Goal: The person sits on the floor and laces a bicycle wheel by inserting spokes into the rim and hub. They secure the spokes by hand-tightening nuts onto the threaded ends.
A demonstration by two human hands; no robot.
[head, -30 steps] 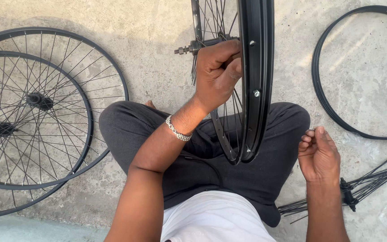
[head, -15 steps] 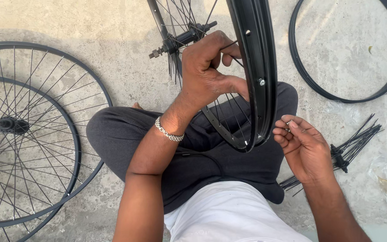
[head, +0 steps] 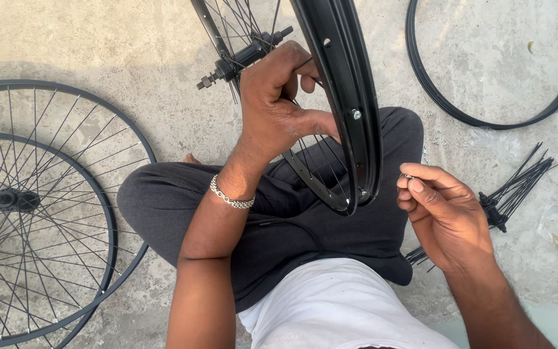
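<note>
Head view: left hand [head: 279, 110] grips a spoke inside the black metal bicycle rim [head: 350, 97], best held steady while right-hand fingers [head: 421, 184] pinch a small silver nipple [head: 408, 176].

I sit on the concrete floor [head: 130, 58]; two spoked wheels [head: 33, 213] lie left, a bare rim [head: 495, 64] and spokes [head: 518, 184] right.

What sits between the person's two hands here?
In the head view, the black wheel rim stands on edge between them: the left hand reaches in among its spokes, and the right hand hangs just right of the rim, pinching something small.
</note>
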